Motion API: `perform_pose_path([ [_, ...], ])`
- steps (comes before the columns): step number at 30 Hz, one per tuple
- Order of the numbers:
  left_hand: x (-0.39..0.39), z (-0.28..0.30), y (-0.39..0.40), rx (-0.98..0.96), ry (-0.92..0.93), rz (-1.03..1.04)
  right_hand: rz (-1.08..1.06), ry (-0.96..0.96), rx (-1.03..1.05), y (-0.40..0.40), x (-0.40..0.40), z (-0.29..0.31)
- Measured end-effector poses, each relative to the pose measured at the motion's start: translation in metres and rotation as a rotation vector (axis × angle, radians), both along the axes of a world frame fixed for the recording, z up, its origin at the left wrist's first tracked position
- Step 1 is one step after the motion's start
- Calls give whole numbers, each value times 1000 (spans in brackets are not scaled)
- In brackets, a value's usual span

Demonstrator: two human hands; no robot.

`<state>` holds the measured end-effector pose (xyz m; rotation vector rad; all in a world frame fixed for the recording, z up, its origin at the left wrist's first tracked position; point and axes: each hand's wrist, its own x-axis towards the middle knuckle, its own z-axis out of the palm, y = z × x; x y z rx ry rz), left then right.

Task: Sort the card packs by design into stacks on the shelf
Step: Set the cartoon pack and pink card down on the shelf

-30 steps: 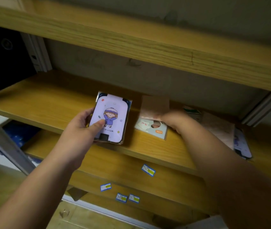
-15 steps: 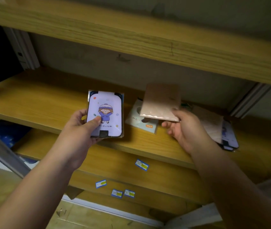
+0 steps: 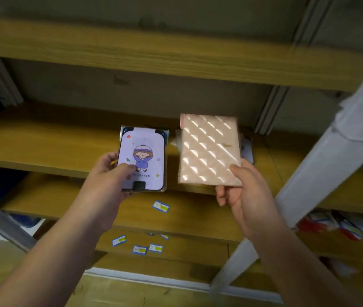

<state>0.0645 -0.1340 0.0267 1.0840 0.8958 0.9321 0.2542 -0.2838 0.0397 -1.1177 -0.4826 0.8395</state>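
Observation:
My left hand (image 3: 107, 180) grips a lilac card pack (image 3: 142, 160) printed with a cartoon child in a striped hat, thumb across its front. My right hand (image 3: 242, 191) holds a pink quilted, shiny card pack (image 3: 209, 149) by its lower right corner, face toward me. Both packs hover side by side over the front edge of the wooden middle shelf (image 3: 43, 140). Behind the pink pack, edges of other packs (image 3: 245, 147) lying on the shelf peek out, mostly hidden.
An upper wooden shelf (image 3: 154, 56) runs overhead. A lower shelf (image 3: 187, 220) carries small blue-and-yellow labels (image 3: 161, 206). A grey metal brace (image 3: 322, 169) slants across the right side, another crosses the lower left. Colourful items (image 3: 342, 227) lie at lower right.
My right hand lifted the pink pack off the shelf pile and brought it up next to the lilac pack. The view shifted right; the pale green pack is now hidden.

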Motion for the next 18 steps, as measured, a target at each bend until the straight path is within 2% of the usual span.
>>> perform_pose_path([
  [6, 17, 10, -90, 45, -26, -13, 128, -71, 36, -95, 8, 9],
  [11, 34, 16, -169, 100, -93, -57, 214, -47, 98, -184, 32, 16],
  [18, 97, 23, -261, 99, -146, -187, 172, -66, 99, -294, 82, 18],
])
